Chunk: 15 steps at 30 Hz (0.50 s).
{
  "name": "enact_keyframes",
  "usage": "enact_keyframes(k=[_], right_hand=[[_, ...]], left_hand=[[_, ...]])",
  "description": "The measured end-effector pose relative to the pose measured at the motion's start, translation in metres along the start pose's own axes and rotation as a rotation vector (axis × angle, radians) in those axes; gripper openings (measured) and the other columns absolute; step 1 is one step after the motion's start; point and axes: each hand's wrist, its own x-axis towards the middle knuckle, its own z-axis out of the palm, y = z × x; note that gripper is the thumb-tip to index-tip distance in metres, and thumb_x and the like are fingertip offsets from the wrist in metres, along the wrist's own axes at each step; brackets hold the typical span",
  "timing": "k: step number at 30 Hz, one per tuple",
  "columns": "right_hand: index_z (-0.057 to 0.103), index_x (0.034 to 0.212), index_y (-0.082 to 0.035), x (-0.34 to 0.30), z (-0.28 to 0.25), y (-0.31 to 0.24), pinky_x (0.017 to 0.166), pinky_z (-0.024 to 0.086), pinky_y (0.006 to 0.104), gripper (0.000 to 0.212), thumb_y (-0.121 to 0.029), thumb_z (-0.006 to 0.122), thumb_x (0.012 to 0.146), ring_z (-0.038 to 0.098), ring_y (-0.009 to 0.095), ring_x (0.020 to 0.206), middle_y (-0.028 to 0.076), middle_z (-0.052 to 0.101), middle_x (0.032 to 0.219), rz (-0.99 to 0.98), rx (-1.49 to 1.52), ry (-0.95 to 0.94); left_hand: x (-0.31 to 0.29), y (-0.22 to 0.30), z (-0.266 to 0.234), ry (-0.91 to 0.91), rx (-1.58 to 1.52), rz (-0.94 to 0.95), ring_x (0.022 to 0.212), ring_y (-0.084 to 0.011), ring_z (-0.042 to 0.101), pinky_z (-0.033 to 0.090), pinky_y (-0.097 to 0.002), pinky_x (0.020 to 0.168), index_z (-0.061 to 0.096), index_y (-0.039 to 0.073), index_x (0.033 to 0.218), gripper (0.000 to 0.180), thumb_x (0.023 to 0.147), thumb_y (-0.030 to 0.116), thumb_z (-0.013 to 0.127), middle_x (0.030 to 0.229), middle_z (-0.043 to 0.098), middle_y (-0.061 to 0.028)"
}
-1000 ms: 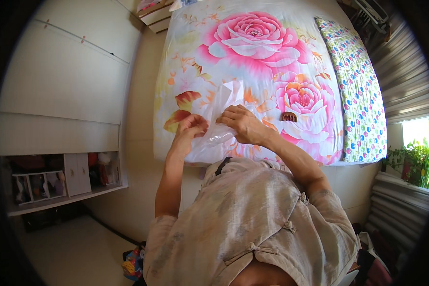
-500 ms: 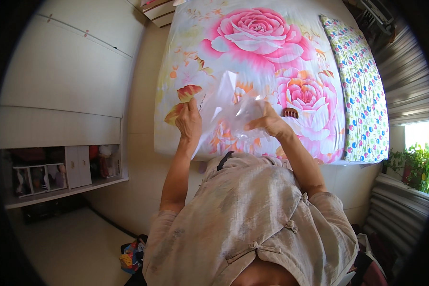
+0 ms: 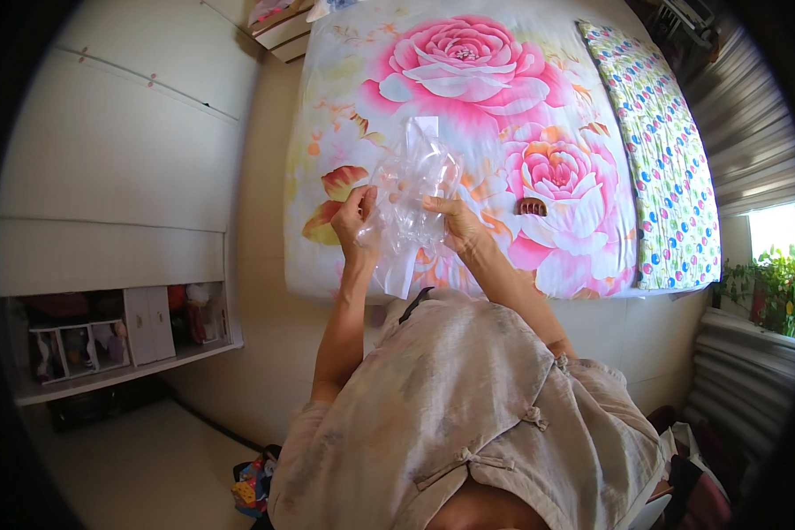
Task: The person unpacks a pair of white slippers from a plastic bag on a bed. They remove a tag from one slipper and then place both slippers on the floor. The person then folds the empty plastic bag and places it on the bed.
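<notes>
A crumpled sheet of clear plastic, perhaps a bag (image 3: 412,181), is bunched between my two hands above the near part of the bed. My left hand (image 3: 356,216) grips its left side with curled fingers. On the right side, my right hand (image 3: 458,223) pinches it, the thumb lying on top and pointing left. Plain white material (image 3: 401,276) shows below the plastic, and a white piece (image 3: 424,126) sticks out beyond its far end; I cannot tell if they are one sheet. A small brown comb-like piece with teeth (image 3: 532,207) lies on the bed, right of my right hand.
The bed (image 3: 327,79) has a sheet with large pink flowers. A folded dotted quilt (image 3: 662,159) runs along its right side. At the left stands a white cabinet (image 3: 115,177) with open shelves low down. A plant (image 3: 773,291) and grey curtains (image 3: 746,371) are at the right.
My hands have come closer together; the right one moved left. The plastic, stretched wider before, is now gathered up between them. The view has shifted slightly.
</notes>
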Motion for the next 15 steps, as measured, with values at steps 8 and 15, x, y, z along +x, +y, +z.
enact_keyframes(k=[8, 15], right_hand=[[0.048, 0.115, 0.000, -0.008, 0.000, -0.001, 0.081, 0.051, 0.0386, 0.049, 0.004, 0.066, 0.070, 0.059, 0.026, 0.095, 0.012, 0.059, 0.103, -0.305, -0.149, 0.235], [0.057, 0.102, 0.005, -0.003, -0.003, 0.038, 0.073, 0.048, 0.0340, 0.046, -0.016, 0.075, 0.066, 0.061, 0.024, 0.084, 0.016, 0.064, 0.092, -0.455, -1.208, 0.392]], left_hand=[[0.008, 0.003, -0.014, -0.093, -0.185, -0.337, 0.046, -0.0097, 0.051, 0.040, -0.0275, 0.043, 0.063, 0.001, 0.092, 0.021, 0.087, 0.021, 0.059, 0.061, 0.055, -0.0014], [-0.003, 0.009, -0.002, 0.092, 0.446, 0.289, 0.063, -0.0296, 0.062, 0.048, -0.0354, 0.056, 0.063, 0.007, 0.098, 0.017, 0.083, 0.005, 0.054, 0.075, 0.064, -0.0153]])
